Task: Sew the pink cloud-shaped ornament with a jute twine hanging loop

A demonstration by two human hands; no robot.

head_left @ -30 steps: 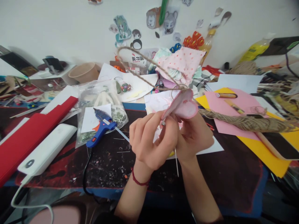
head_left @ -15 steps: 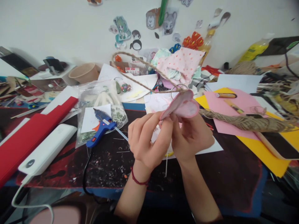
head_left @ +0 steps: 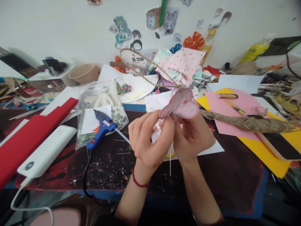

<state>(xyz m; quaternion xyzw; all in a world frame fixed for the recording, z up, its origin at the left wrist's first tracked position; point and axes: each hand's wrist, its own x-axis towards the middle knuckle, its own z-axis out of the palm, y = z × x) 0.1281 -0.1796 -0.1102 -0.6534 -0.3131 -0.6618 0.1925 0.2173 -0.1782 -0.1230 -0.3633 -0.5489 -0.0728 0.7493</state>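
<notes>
A pink-edged, heart-shaped piece [head_left: 184, 105] is tilted up above the table between my hands. I cannot tell whether it is cloth or paper. My left hand [head_left: 149, 139] is closed, its thumb and fingertips pinching the lower left edge. My right hand [head_left: 194, 138] is closed on the underside, with its fingers partly hidden behind the piece. From the top a loop of brown twine [head_left: 143, 75] stretches up and left, tied near a thin metal ring. Below my hands hangs a thin white strand [head_left: 170, 164], its upper end hidden.
Left of my hands lie a blue glue gun [head_left: 102, 128], a white power bank [head_left: 48, 150] and a long red strip [head_left: 35, 138]. A twine hank [head_left: 244, 122] crosses pink paper [head_left: 225, 121] at right. Behind are spotted cloth [head_left: 182, 64] and a brown bowl [head_left: 84, 73].
The heart-shaped piece has tipped so that more of its inner face shows. Its twine loop has swung right and slightly down. Both hands keep their hold, almost in place.
</notes>
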